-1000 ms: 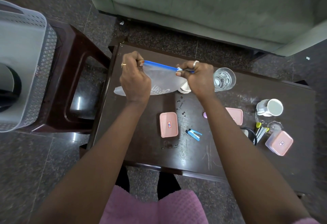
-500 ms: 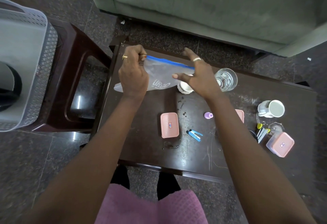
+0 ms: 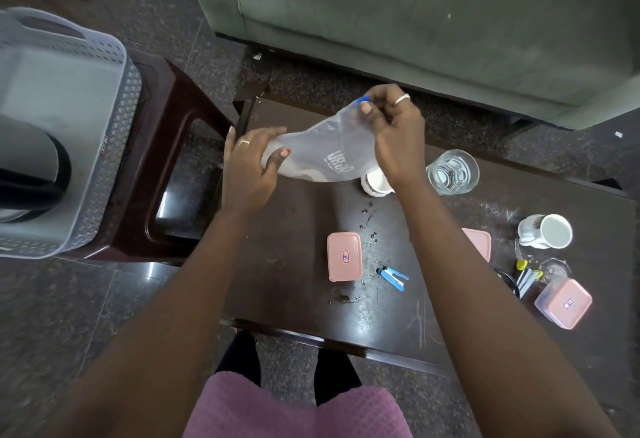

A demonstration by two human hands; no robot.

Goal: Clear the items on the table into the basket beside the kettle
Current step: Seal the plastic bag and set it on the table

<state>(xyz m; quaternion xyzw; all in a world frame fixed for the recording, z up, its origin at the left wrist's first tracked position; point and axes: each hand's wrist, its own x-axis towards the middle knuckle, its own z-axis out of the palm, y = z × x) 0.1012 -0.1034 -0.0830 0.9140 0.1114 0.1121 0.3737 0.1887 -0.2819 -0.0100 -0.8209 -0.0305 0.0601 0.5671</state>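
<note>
Both hands hold a clear zip bag above the dark table.

The right hand pinches the blue top corner of the zip bag in the upper middle of the frame; the left hand grips its lower end between thumb and fingers. The bag hangs over the far left part of the table, probably not touching it. The grey basket stands at the left edge, with the kettle inside it. A pink box lies near the centre.

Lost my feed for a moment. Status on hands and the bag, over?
Right hand pinching zip bag at its blue top. Left hand gripping the bag's lower end. Bag lifted off table. Basket at left, path clear.
</note>
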